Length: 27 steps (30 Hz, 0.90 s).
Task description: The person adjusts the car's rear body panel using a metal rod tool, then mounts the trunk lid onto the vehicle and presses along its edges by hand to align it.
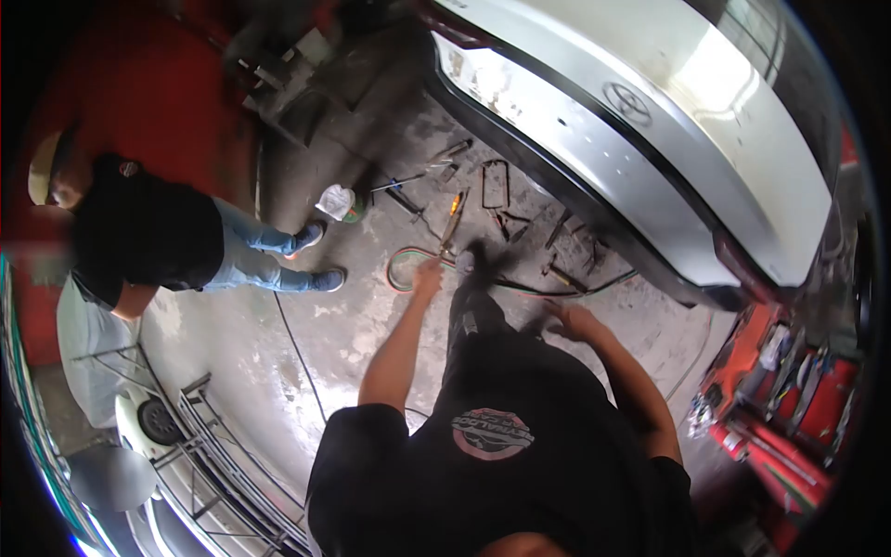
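My left hand [428,278] hangs low over the floor with its fingers drawn together. It is beside a looped red and green hose [394,271] and the lower end of a long brass-coloured tool [452,224] with an orange part. Whether the hand grips either of them is hard to make out. My right hand [573,321] is out beside my leg, fingers apart and a little blurred, with nothing visible in it. Beyond it, the dark hose [529,291] crosses the floor. Several hand tools lie ahead, among them a rectangular metal frame [496,186].
A silver car [594,102] with its rear bumper [557,186] stands ahead to the right. At left, another person [158,223] stands near a white container [336,201]. A red tool cart [780,399] is at right, metal racks [213,446] at lower left. A thin cable [299,351] crosses the floor.
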Motion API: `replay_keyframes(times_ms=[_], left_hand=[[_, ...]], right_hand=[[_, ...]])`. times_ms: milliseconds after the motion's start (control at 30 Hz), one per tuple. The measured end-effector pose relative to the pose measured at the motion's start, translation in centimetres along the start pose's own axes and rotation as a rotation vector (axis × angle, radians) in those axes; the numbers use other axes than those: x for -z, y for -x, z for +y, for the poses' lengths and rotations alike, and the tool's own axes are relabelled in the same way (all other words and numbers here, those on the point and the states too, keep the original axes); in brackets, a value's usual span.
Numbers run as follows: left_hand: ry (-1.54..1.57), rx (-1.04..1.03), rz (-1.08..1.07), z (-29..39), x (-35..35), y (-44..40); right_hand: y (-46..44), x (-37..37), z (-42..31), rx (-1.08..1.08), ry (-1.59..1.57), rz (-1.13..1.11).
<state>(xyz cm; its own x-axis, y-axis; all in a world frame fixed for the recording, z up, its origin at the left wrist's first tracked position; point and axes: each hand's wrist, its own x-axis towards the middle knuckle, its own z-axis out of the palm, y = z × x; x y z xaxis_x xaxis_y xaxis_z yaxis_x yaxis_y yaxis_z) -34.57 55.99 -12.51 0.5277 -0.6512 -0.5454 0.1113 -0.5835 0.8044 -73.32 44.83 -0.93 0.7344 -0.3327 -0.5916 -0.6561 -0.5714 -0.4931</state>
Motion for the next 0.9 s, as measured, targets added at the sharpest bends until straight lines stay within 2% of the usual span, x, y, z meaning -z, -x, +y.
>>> replay_keyframes(times_ms=[33,67,100,133,167,200,233,267,300,333,433,533,633,700,833,900], left_hand=[[0.038,-0.028,-0.128,-3.4,-0.8,1.6],[-0.456,-0.414,-0.056,-11.9,-2.6,0.3],[-0.698,-0.439,-0.094,-10.6,-3.4,5.0],[-0.757,-0.259,-0.166,-8.8,-4.3,10.3],[-1.027,-0.639,-0.173,-13.3,-4.0,11.4],[-0.894,-0.666,-0.014,-13.9,-3.9,13.1],[-0.639,-0.607,-0.191,-10.3,-2.9,15.2],[-0.465,-0.284,-0.182,-8.1,-2.6,16.7],[-0.364,-0.141,-0.252,-10.7,-1.2,15.1],[-0.513,-0.001,-0.301,-5.8,-1.2,18.1],[-1.087,-0.315,-0.638,-13.1,4.1,12.4],[-0.942,-0.396,-0.539,-12.5,4.2,12.0],[-0.887,-0.541,-0.566,-9.9,1.6,12.5],[-0.823,-0.579,-0.578,-9.7,-0.4,12.2],[-0.662,-0.514,-0.642,-8.5,-2.6,15.8],[-0.607,-0.465,-0.640,-10.6,-3.3,16.6]], right_hand=[[2.6,-4.7,1.9,-0.034,-0.080,-0.028],[4.9,-10.4,4.7,-0.155,-0.125,-0.015],[6.9,-16.3,8.3,-0.291,-0.180,-0.005],[8.8,-22.3,12.9,-0.354,-0.190,0.037],[11.7,-28.1,15.2,-0.446,-0.217,0.078],[13.8,-30.0,16.2,-0.632,-0.272,-0.055],[16.4,-31.2,16.3,-0.747,-0.345,-0.046],[18.6,-30.8,14.9,-0.773,-0.317,-0.029],[18.8,-32.7,16.1,-0.800,-0.400,0.019],[19.1,-33.9,16.0,-0.774,-0.432,0.180],[18.5,-32.5,11.6,-0.755,-0.522,0.533],[14.6,-33.1,7.6,-0.627,-0.594,0.792],[11.7,-33.1,1.5,-0.607,-0.651,0.752],[12.8,-32.4,-0.1,-0.608,-0.799,0.746],[16.2,-34.9,-0.9,-0.687,-0.649,0.635],[18.2,-36.4,-1.2,-0.711,-0.582,0.626]])
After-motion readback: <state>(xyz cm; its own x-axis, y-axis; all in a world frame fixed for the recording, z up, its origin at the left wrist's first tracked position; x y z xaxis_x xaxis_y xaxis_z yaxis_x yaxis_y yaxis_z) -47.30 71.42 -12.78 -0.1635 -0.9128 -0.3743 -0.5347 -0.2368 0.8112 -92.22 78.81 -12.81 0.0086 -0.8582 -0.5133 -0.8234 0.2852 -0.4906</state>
